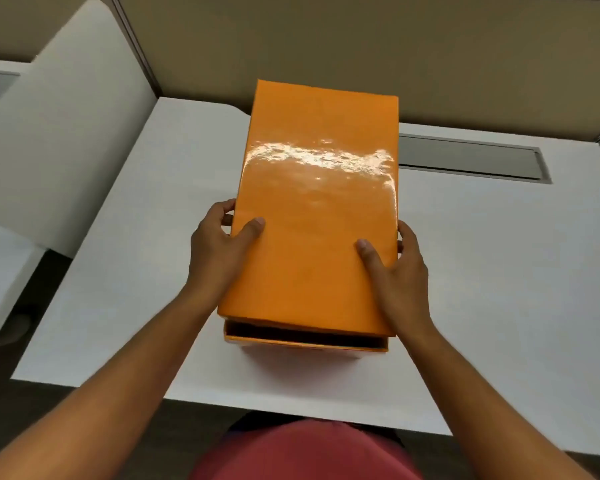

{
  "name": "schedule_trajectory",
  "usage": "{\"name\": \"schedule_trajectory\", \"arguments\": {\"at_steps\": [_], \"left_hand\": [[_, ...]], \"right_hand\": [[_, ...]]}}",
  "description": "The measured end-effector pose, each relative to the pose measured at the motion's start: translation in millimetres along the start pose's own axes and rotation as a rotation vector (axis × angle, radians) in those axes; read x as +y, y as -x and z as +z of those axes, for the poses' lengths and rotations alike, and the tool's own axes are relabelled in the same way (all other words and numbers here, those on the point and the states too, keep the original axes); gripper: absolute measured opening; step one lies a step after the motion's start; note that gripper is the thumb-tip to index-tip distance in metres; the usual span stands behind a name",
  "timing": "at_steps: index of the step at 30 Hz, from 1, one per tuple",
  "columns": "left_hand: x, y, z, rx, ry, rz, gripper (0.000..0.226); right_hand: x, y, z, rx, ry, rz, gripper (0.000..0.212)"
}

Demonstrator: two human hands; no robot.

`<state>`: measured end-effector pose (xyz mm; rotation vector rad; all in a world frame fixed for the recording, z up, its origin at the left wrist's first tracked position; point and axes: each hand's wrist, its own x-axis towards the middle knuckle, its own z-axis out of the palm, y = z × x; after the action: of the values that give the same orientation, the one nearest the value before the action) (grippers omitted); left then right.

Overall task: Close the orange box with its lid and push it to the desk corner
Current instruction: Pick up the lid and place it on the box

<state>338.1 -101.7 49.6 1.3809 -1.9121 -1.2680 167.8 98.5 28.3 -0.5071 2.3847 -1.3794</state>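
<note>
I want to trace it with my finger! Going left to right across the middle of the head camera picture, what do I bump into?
Left hand → orange lid → right hand → bare white desk.

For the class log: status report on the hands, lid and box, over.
Left hand and right hand both gripping lid by its sides. Lid over orange box, near end not seated, dark gap showing. Desk around it bare.

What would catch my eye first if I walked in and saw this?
The glossy orange cardboard lid, held mid-desk by the left hand and right hand. Beneath its near edge, the open orange box shows a dark gap, not yet closed, on the white desk.
</note>
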Motion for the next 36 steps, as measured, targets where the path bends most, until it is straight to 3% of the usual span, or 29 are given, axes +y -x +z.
{"name": "schedule_trajectory", "arguments": {"at_steps": [8,24,36], "left_hand": [[-44.9,22.0,1.9,0.003,-0.080,0.023,0.063],[-54.3,24.2,14.8,0.000,-0.135,0.009,0.068],[-61.7,22.5,20.9,-0.033,-0.153,-0.014,0.066]], "right_hand": [[7.9,29.8,7.8,0.031,0.144,-0.020,0.075],[21.9,30.0,5.6,0.051,0.364,-0.048,0.082],[39.0,25.5,9.2,-0.009,0.330,-0.025,0.068]]}}
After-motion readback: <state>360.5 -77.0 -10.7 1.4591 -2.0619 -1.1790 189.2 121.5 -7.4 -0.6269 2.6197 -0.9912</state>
